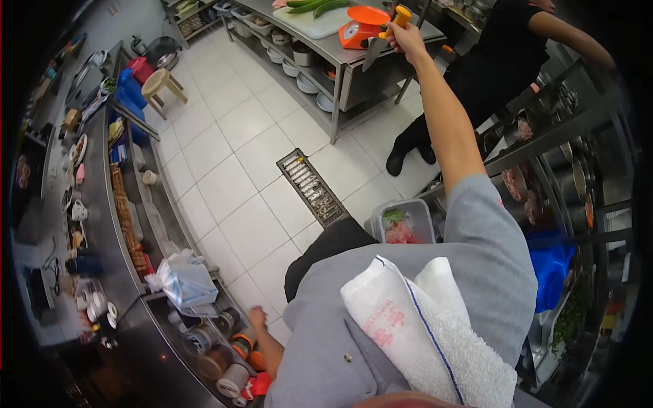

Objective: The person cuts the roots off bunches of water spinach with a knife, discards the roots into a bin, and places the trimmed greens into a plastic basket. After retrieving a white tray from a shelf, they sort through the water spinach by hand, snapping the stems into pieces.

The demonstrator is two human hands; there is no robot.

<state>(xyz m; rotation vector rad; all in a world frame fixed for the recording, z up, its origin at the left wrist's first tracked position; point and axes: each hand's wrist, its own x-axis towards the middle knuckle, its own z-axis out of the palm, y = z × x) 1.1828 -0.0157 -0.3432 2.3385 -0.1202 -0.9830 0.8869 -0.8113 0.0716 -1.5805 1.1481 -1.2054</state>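
My right hand (405, 39) is stretched out toward the steel table, its fingers closed around the yellow handle of a knife (373, 53). The knife's blade points down, over the table's near corner. Right beside it on the table is an orange kitchen scale (360, 30) with a round dial and an orange pan. My left hand (257, 317) hangs low at my side, near a shelf of jars (216, 360); its fingers are too small and blurred to read. A white towel (415, 326) with a blue stripe lies over my grey shirt.
Green vegetables (316, 7) lie on a white cutting board (316, 26). A co-worker in black (496, 61) stands at the right. A floor drain (313, 187) crosses the tiles. A plastic stool (163, 88) stands at the back left, and a grey bin (406, 221) is close to me.
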